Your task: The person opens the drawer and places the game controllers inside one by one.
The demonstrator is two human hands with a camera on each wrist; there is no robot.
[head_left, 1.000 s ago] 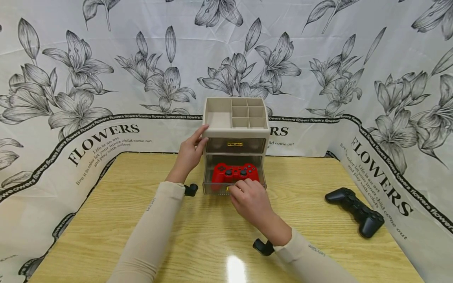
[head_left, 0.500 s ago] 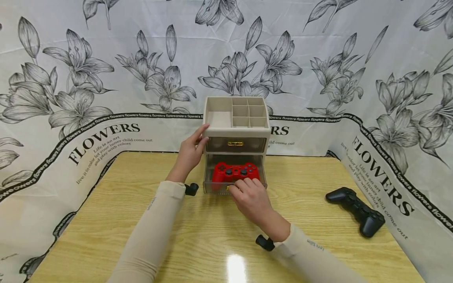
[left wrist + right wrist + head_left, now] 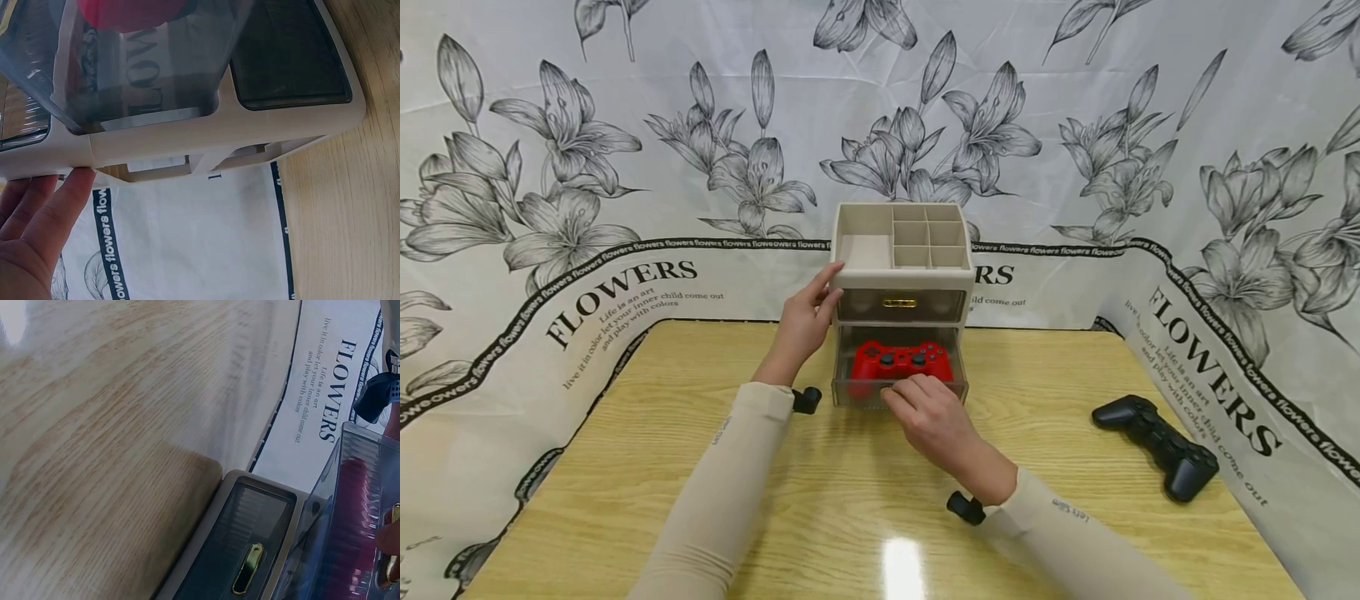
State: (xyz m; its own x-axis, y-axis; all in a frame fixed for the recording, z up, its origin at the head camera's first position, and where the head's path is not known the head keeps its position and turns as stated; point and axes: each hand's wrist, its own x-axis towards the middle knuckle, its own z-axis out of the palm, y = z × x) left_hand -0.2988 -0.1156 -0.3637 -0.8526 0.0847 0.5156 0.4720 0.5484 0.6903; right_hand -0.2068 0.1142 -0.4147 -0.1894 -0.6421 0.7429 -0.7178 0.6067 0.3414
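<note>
Wooden table (image 3: 850, 500), translucent gold-handled drawer (image 3: 863, 395)

Cream sleeves (image 3: 722, 492) bear small grey lettering (image 3: 721, 431), with black cameras (image 3: 807, 401) at the cuffs (image 3: 767, 398).

It looks like a makeshift tabletop booth, with flower-printed cloth (image 3: 880, 108) around three sides of a wood-grain table (image 3: 842, 492). Whether home, office or lab, I cannot tell.
</note>
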